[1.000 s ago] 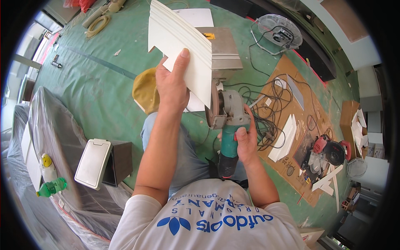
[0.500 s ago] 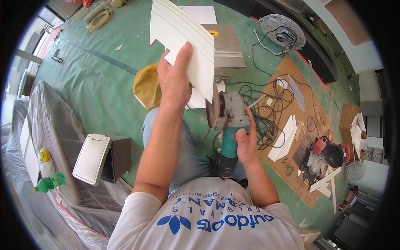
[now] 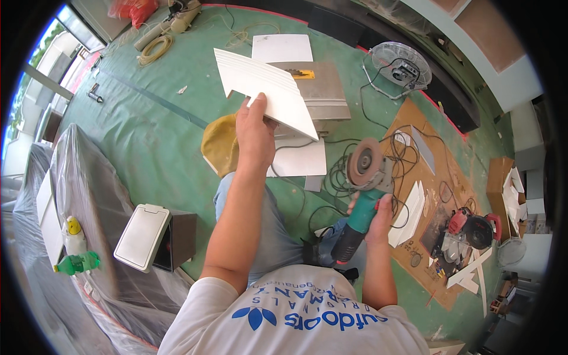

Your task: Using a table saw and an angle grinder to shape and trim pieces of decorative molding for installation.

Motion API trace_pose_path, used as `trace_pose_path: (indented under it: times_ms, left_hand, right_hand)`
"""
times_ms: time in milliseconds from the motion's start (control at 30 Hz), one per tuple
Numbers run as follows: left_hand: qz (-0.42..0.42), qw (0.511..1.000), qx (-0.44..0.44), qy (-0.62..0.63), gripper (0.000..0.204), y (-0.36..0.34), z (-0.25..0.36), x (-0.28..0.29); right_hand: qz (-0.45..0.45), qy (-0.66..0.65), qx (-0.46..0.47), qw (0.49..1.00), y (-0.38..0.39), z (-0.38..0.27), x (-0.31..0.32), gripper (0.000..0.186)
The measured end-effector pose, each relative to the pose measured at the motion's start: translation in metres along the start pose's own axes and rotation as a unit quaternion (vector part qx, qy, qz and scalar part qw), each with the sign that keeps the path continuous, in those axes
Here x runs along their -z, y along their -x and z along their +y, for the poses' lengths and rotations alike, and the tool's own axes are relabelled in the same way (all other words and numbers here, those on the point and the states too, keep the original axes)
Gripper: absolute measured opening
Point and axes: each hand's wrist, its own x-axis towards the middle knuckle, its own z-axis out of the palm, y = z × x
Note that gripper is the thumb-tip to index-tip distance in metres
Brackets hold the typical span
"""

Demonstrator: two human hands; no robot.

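My left hand (image 3: 255, 131) pinches a white, ridged piece of moulding (image 3: 269, 97) with slanted ends and a notch in its near edge. The thumb lies on top; the other fingers are mostly hidden beneath. A teal and black angle grinder (image 3: 362, 213) is gripped round its body in my right hand (image 3: 378, 220). Its brown, round disc (image 3: 364, 162) faces up, apart from the moulding and to the right of it. Whether the disc is spinning I cannot tell. Beyond the moulding stands a grey table saw (image 3: 328, 89) with a yellow insert round its blade slot.
Black cables (image 3: 340, 177) coil beside the grinder. On cardboard (image 3: 441, 160) at the right lie white moulding offcuts (image 3: 408, 216) and a red mitre saw (image 3: 470, 228). A fan (image 3: 399, 65) stands far right, a yellow-brown bag (image 3: 220, 144) beside my left forearm, and a lidded bin (image 3: 142, 236) at left.
The grinder has swung right and away from the moulding's tip, its disc turning face up. My left hand has lowered and tilted the moulding. The whole view has shifted slightly.
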Motion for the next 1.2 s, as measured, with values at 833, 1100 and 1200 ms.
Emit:
trace_pose_path:
  times_ms: [833, 1100, 1200]
  left_hand:
    - [-0.014, 0.739, 0.077, -0.669, 0.042, 0.196, 0.044, 0.098]
    - [-0.12, 0.409, 0.064, -0.902, 0.049, 0.205, 0.076, 0.084]
    - [-0.181, 0.398, -0.017, -0.899, 0.062, 0.194, 0.082, 0.065]
  right_hand:
    - [0.079, -0.211, 0.016, 0.974, 0.047, 0.002, 0.083, 0.078]
    - [0.102, -0.201, -0.004, 0.974, 0.047, -0.009, 0.076, 0.09]
    - [0.095, -0.187, -0.011, 0.978, 0.046, -0.007, 0.077, 0.091]
